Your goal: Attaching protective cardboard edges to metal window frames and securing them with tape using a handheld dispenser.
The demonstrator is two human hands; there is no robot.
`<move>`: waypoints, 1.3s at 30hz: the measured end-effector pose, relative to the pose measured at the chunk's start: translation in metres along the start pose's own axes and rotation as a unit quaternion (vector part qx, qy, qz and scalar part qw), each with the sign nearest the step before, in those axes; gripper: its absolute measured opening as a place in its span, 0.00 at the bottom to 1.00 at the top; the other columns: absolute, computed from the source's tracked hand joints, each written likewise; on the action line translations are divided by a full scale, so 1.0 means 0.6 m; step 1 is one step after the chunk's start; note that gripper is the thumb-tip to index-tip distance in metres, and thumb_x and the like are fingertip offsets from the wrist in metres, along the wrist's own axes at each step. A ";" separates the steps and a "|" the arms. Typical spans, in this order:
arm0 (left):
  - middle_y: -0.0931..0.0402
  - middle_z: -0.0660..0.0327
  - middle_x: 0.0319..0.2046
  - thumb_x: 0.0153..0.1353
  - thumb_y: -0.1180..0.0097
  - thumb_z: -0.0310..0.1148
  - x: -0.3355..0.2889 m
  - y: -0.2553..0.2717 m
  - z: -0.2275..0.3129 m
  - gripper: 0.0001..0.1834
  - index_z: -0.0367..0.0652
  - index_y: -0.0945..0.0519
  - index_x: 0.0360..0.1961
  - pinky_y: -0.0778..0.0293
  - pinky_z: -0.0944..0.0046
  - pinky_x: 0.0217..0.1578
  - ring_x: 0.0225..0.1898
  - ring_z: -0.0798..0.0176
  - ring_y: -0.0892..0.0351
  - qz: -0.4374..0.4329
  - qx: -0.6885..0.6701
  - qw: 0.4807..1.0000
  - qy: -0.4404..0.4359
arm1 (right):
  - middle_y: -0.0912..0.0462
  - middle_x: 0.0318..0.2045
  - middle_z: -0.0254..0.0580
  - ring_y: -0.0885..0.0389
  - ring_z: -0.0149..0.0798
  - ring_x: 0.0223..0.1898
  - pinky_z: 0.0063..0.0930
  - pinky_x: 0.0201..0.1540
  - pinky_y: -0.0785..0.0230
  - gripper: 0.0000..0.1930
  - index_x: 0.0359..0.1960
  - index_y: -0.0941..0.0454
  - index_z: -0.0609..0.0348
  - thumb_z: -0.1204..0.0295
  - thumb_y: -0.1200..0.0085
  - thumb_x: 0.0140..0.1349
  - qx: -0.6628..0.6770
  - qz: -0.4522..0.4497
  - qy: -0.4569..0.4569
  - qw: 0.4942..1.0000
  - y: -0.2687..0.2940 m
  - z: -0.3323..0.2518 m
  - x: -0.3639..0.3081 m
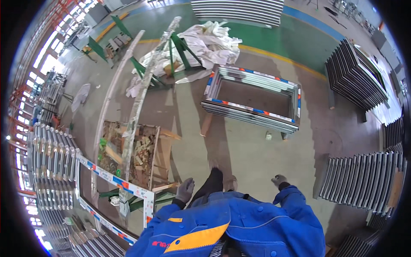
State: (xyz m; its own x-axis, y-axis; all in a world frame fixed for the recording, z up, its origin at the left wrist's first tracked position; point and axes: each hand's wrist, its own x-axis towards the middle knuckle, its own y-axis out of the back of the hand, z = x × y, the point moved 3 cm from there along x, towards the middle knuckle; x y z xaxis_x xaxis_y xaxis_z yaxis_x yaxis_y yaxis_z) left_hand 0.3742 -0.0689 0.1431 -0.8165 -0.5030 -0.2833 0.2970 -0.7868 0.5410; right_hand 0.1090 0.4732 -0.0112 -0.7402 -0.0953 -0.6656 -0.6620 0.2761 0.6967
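Note:
My left hand (185,190), in a grey glove, hangs beside my body with loosely bent fingers and nothing in it. It is nearest to a rectangular frame (147,201) with red, blue and white tape, which rests tilted across a trestle at my left. On my other side, my right hand (279,180), gloved as well, is held out from my blue sleeve, its fingers loosely bent and holding nothing. Ahead of me lies a stack of rectangular metal frames (252,112), the top one carrying the same coloured tape. Neither hand touches a frame.
Two long rails (143,92) on green trestles (184,51) run along the left. Below them sits an open wooden crate (156,150) of scraps. White sheeting (214,43) lies heaped ahead. Frame stacks stand at the right (359,182), far right (353,77) and left (51,165).

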 end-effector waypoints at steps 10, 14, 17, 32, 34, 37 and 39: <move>0.15 0.56 0.31 0.66 0.45 0.42 0.321 -0.050 -0.080 0.18 0.37 0.14 0.42 0.19 0.60 0.36 0.31 0.61 0.15 -0.270 0.074 0.941 0.189 | 0.10 0.43 0.49 0.11 0.46 0.42 0.36 0.50 0.20 0.30 0.53 0.15 0.62 0.51 0.34 0.56 0.181 -0.152 -0.021 0.971 -0.016 -0.151 -0.043; 0.14 0.56 0.31 0.66 0.43 0.43 0.522 -0.083 0.009 0.18 0.40 0.13 0.44 0.19 0.59 0.38 0.32 0.61 0.14 -0.261 0.072 0.955 0.122 | 0.11 0.41 0.50 0.11 0.39 0.38 0.31 0.44 0.19 0.29 0.54 0.17 0.65 0.55 0.34 0.58 0.168 -0.078 0.039 0.982 0.090 -0.182 0.079; 0.14 0.55 0.33 0.67 0.41 0.42 0.658 -0.075 0.087 0.19 0.37 0.15 0.47 0.20 0.61 0.40 0.35 0.62 0.15 -0.265 0.131 0.954 0.046 | 0.11 0.42 0.51 0.11 0.41 0.40 0.32 0.46 0.19 0.29 0.55 0.18 0.65 0.54 0.34 0.58 0.259 -0.027 -0.077 0.962 0.198 -0.263 0.130; 0.19 0.61 0.24 0.66 0.45 0.44 0.585 -0.101 0.010 0.17 0.40 0.19 0.31 0.26 0.61 0.30 0.26 0.65 0.21 -0.082 -0.135 0.936 0.314 | 0.12 0.42 0.57 0.13 0.59 0.46 0.44 0.51 0.21 0.26 0.46 0.13 0.60 0.50 0.35 0.56 -0.080 -0.079 0.092 0.989 0.496 -0.483 0.670; 0.17 0.58 0.25 0.63 0.44 0.36 0.539 -0.123 -0.006 0.11 0.42 0.16 0.28 0.25 0.61 0.30 0.27 0.65 0.19 -0.174 -0.168 0.927 0.287 | 0.12 0.44 0.57 0.14 0.59 0.47 0.45 0.51 0.21 0.26 0.47 0.13 0.59 0.50 0.35 0.56 -0.115 -0.017 0.151 0.982 0.556 -0.467 0.803; 0.15 0.56 0.28 0.61 0.45 0.34 0.425 -0.178 0.056 0.10 0.43 0.14 0.33 0.20 0.54 0.34 0.30 0.56 0.13 -0.291 0.228 0.896 0.244 | 0.21 0.58 0.57 0.22 0.59 0.59 0.50 0.60 0.27 0.32 0.61 0.23 0.60 0.53 0.38 0.58 -0.248 -0.055 0.136 0.958 0.591 -0.557 0.990; 0.12 0.52 0.37 0.62 0.42 0.38 0.389 -0.212 0.155 0.15 0.41 0.13 0.43 0.18 0.52 0.45 0.42 0.52 0.12 -0.227 0.082 0.880 0.409 | 0.28 0.67 0.54 0.32 0.57 0.69 0.52 0.67 0.35 0.37 0.68 0.31 0.59 0.57 0.38 0.57 -0.284 -0.063 0.086 0.953 0.604 -0.596 1.086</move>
State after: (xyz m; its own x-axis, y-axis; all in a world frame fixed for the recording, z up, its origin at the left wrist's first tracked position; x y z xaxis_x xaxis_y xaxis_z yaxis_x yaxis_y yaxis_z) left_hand 0.1001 -0.0529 0.0816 -0.1833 -0.2924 -0.9386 -0.0987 -0.9444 0.3135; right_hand -0.6555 0.1691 -0.0966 -0.6268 -0.2631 -0.7334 -0.6666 -0.3061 0.6796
